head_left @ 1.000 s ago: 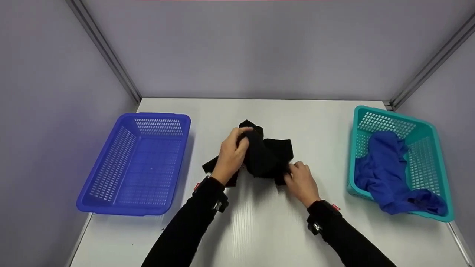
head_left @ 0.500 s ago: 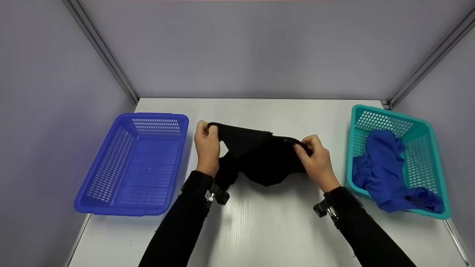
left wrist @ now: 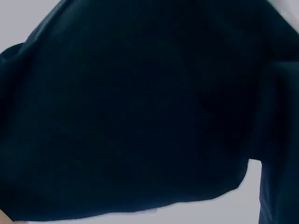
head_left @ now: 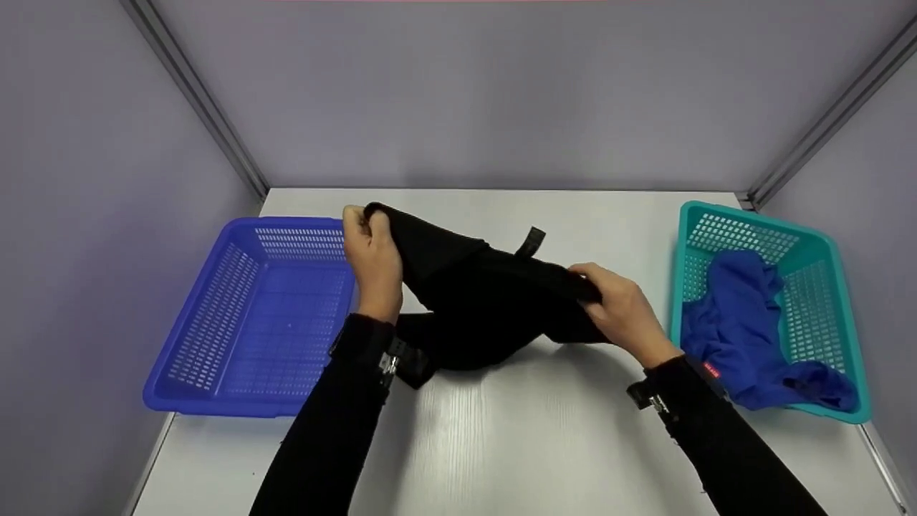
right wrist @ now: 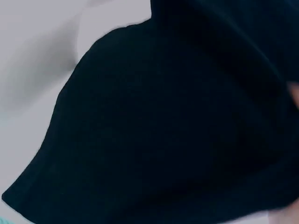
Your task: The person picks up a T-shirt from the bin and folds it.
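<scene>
Gripping the black fabric garment (head_left: 487,301) with both hands, I've got it lifted above the white tabletop (head_left: 537,444) at centre frame. My left hand (head_left: 372,261) sits high, left of centre, knuckles up, fingers curled tight round one corner near the blue plastic mesh basket (head_left: 215,387). My right hand (head_left: 623,312) sits lower, right of centre, thumb and fingers pinching the opposite edge. The cloth's long axis runs from upper left down to lower right, its middle sagging toward the table. A small tab pokes up along the top edge. Both wrist views are filled with dark fabric. At the right edge, a teal plastic mesh basket (head_left: 824,247) holds crumpled blue cloth (head_left: 738,322).
</scene>
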The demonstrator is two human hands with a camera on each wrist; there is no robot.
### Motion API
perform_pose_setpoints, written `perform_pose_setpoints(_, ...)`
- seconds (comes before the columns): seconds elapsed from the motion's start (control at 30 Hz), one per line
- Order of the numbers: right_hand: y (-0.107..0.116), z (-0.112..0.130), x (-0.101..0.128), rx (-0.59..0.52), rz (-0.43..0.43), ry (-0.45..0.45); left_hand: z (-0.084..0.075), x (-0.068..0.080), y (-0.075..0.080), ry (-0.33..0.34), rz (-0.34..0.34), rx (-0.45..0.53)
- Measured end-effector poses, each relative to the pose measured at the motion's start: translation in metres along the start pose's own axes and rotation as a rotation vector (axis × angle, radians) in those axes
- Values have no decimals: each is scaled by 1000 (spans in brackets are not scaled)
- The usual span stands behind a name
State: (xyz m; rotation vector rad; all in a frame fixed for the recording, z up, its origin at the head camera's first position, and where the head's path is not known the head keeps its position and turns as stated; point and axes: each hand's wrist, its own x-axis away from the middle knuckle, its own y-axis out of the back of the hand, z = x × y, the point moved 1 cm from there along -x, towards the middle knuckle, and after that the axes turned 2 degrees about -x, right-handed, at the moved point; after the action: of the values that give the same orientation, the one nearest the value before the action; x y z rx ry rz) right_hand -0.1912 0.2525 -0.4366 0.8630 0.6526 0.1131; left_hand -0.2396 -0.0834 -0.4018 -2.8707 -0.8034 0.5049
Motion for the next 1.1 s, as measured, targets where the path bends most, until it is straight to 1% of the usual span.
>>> perform_pose_setpoints(0.07, 5, -3, -3, 9, -146, -7, -5, -4, 0, -1, -12, 35)
perform_pose_setpoints(0.1, 8, -5, -5, 23, -205, -12, -8, -5, 0, -2, -13, 36)
perform_pose_setpoints(0.13, 12, -5, -8, 47, -247, -24, -11, -6, 1, -10, -10, 29)
perform_pose_setpoints(0.17, 16, -5, -12, 81, -280, -30, -15, -7, 1, -28, -4, -1)
perform_pose_setpoints(0.2, 20, -5, -16, 123, -293, -42, -20, -8, 1, -54, 2, -48)
perform_pose_setpoints(0.27, 30, -3, -27, 195, -286, -99, -30, -8, 1, -126, 14, -142)
perform_pose_setpoints(0.3, 35, -1, -34, 212, -271, -143, -36, -8, 0, -166, 18, -175)
perform_pose_setpoints(0.33, 41, 0, -42, 206, -242, -199, -41, -8, 0, -208, 28, -186)
perform_pose_setpoints(0.37, 46, 2, -49, 142, -200, -268, -47, -8, -1, -243, 43, -179)
perform_pose_setpoints(0.4, 51, 3, -57, 30, -152, -349, -53, -8, -2, -270, 64, -150)
perform_pose_setpoints(0.43, 55, 4, -64, -107, -111, -419, -58, -8, -3, -288, 90, -98)
perform_pose_setpoints(0.5, 60, 7, -79, -436, -60, -549, -69, -8, -7, -289, 128, 17)
perform_pose_setpoints(0.57, 62, 9, -90, -735, -47, -639, -80, -9, -9, -292, 128, 98)
perform_pose_setpoints(0.6, 62, 11, -95, -851, -50, -643, -86, -9, -11, -292, 113, 129)
perform_pose_setpoints(0.63, 61, 13, -101, -945, -40, -621, -94, -10, -11, -310, 93, 165)
perform_pose_setpoints(0.7, 59, 17, -113, -1096, -29, -560, -110, -10, -11, -369, 58, 230)
perform_pose_setpoints(0.77, 56, 19, -123, -1234, -10, -500, -127, -7, -11, -465, 47, 290)
perform_pose_setpoints(0.8, 55, 19, -127, -1287, -1, -481, -134, -4, -12, -524, 55, 304)
perform_pose_setpoints(0.83, 55, 17, -130, -1332, 5, -477, -138, 1, -14, -598, 73, 299)
perform_pose_setpoints(0.9, 55, 8, -130, -1347, -6, -521, -137, 17, -20, -711, 144, 241)
perform_pose_setpoints(0.97, 55, -6, -125, -1310, -21, -625, -124, 39, -28, -809, 254, 137)
perform_pose_setpoints(1.0, 56, -15, -119, -1273, -30, -686, -112, 52, -33, -854, 328, 76)
perform_pose_setpoints(1.03, 57, -24, -113, -1239, -36, -749, -99, 66, -38, -883, 410, 19)
perform_pose_setpoints(1.1, 58, -43, -96, -1151, -32, -863, -68, 95, -47, -917, 568, -126)
